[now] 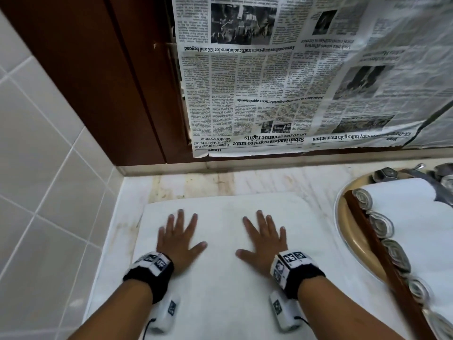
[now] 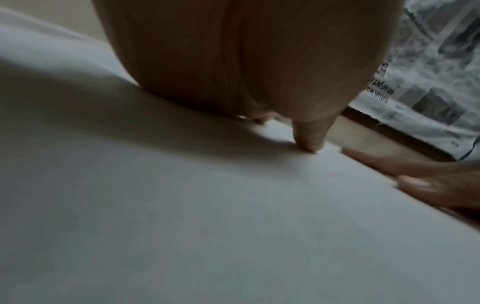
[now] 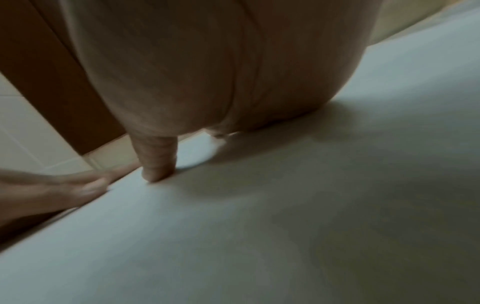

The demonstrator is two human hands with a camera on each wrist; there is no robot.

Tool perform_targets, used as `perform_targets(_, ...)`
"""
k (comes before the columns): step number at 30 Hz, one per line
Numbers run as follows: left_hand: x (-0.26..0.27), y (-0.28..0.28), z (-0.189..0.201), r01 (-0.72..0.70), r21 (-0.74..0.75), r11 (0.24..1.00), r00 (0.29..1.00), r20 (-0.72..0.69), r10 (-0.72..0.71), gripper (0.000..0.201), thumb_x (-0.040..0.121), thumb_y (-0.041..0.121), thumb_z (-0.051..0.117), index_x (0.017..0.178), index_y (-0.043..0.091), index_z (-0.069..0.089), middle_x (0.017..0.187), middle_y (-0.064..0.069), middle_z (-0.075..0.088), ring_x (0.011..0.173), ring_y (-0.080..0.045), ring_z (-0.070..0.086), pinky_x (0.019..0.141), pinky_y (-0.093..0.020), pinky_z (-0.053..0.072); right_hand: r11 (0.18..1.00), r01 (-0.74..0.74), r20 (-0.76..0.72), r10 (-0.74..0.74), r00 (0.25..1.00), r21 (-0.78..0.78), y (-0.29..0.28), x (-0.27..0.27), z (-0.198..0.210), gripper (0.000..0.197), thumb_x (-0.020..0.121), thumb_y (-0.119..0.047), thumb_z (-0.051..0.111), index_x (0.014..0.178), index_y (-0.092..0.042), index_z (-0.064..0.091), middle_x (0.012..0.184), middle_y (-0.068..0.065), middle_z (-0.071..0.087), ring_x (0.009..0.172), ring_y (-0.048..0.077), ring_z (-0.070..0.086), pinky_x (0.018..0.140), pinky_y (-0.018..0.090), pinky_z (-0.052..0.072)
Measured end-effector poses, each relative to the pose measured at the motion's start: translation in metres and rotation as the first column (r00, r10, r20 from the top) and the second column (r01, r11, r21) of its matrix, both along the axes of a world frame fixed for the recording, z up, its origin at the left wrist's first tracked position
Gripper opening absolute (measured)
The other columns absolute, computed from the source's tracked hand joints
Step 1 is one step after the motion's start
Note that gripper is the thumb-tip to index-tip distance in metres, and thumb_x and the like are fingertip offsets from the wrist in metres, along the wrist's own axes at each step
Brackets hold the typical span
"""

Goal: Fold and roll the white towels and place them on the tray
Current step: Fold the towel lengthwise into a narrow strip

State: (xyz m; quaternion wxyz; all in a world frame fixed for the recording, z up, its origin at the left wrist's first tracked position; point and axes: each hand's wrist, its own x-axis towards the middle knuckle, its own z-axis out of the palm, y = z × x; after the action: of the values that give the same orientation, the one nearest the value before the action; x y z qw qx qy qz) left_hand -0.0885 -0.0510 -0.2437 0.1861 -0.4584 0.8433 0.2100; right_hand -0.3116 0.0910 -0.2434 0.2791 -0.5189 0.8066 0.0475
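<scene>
A white towel (image 1: 220, 278) lies flat on the marble counter in the head view. My left hand (image 1: 180, 239) presses on its left half, palm down, fingers straight and spread. My right hand (image 1: 263, 241) lies the same way on its right half. Both wrist views show the palms on the towel (image 2: 207, 226) (image 3: 285, 226), each with the other hand's fingers at the frame edge. At the right, a dark wooden tray (image 1: 382, 256) holds several rolled white towels (image 1: 381, 224) in a row.
The tray sits over a beige sink basin (image 1: 348, 231) with a metal tap (image 1: 414, 171) behind. Newspaper (image 1: 282, 82) covers the wall above the counter. A brown wooden panel (image 1: 98, 82) and white wall tiles (image 1: 36, 180) close off the left.
</scene>
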Motion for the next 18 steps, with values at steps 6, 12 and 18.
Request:
perform_targets(6, 0.084, -0.022, 0.004, -0.294, 0.015, 0.956, 0.955, 0.05, 0.293, 0.086, 0.092, 0.07, 0.034, 0.153, 0.036, -0.015, 0.158, -0.002, -0.032, 0.149, -0.029, -0.019, 0.12, -0.05, 0.001, 0.959, 0.281, -0.078, -0.277, 0.958, 0.044, 0.077, -0.077, 0.002, 0.091, 0.082, -0.084, 0.031, 0.15, -0.048, -0.018, 0.152, -0.007, -0.041, 0.148, 0.025, -0.025, 0.118, 0.056, -0.006)
perform_targets(12, 0.047, 0.026, 0.038, -0.293, 0.041, 0.955, 0.949, -0.111, 0.296, 0.09, 0.094, 0.065, 0.04, 0.156, 0.023, -0.01, 0.161, -0.011, -0.023, 0.149, -0.034, -0.016, 0.119, -0.049, 0.002, 0.945, 0.309, -0.105, -0.32, 0.941, -0.107, 0.081, -0.035, 0.023, 0.098, 0.088, -0.069, 0.047, 0.153, -0.036, -0.018, 0.155, 0.005, -0.038, 0.147, 0.031, -0.026, 0.119, 0.056, -0.005)
perform_targets(18, 0.046, 0.131, 0.016, 0.005, 0.103, 0.995, 0.998, 0.068, -0.012, 0.114, 0.052, 0.086, 0.002, 0.151, 0.036, -0.019, 0.154, -0.002, -0.037, 0.147, -0.029, -0.023, 0.119, -0.05, 0.0, 0.999, -0.007, 0.081, 0.003, 0.997, 0.052, 0.121, 0.05, 0.011, 0.101, 0.082, -0.073, 0.05, 0.15, -0.045, -0.02, 0.145, -0.008, -0.046, 0.144, 0.02, -0.032, 0.113, 0.061, -0.013)
